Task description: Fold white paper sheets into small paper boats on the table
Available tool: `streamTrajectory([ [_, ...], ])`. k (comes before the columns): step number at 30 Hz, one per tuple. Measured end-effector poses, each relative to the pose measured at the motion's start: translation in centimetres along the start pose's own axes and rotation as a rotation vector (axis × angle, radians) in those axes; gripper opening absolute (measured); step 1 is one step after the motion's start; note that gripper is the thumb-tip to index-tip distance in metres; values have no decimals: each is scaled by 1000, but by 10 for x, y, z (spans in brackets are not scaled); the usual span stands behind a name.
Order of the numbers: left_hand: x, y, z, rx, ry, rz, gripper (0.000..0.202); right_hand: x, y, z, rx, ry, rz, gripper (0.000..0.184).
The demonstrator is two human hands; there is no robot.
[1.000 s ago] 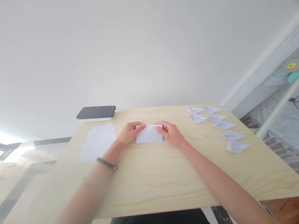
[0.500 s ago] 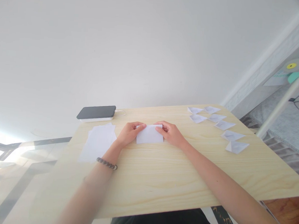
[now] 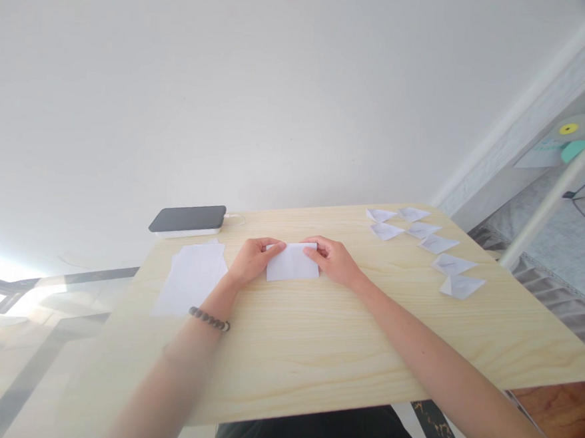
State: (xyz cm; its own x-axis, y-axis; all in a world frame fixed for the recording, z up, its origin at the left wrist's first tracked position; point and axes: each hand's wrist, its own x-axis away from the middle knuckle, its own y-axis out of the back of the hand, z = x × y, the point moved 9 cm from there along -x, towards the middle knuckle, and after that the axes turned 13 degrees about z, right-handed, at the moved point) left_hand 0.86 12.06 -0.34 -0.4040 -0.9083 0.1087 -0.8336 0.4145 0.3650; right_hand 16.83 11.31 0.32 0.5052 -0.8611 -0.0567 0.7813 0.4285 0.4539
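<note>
Pinching paper (image 3: 293, 264), left hand (image 3: 250, 261) and right hand (image 3: 338, 262) sit inside tabletop edges (image 3: 339, 404).

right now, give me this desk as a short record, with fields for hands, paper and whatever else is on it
left hand: holding the upper left of the white paper
right hand: holding the same paper at its upper right
left wrist: dark beaded bracelet
far left: black-topped device with a white cable
near left: overlapping white sheets
right: seven folded paper pieces
surface: pale wood-grain table
</note>
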Motion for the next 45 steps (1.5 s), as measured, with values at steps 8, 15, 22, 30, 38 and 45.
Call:
streamTrajectory([
  [8, 0, -1, 1, 35, 8, -8, 44, -1, 0, -1, 0, 7, 6, 32],
  [15, 0, -1, -1, 19, -15, -13, 40, 0, -1, 1, 10, 12, 15, 30],
  [22, 0, -1, 0, 14, 3, -14, 37, 0, 0, 0, 29, 20, 11, 29],
  [30, -1, -2, 2, 45, 1, -4, 39, 0, 0, 1, 37, 25, 16, 29],
  [38, -1, -1, 2, 37, -7, 6, 38, 0, -1, 1, 31, 23, 27, 30],
  [45, -2, -2, 0, 18, -16, 16, 36, 0, -3, 1, 7, 28, 39, 30],
])
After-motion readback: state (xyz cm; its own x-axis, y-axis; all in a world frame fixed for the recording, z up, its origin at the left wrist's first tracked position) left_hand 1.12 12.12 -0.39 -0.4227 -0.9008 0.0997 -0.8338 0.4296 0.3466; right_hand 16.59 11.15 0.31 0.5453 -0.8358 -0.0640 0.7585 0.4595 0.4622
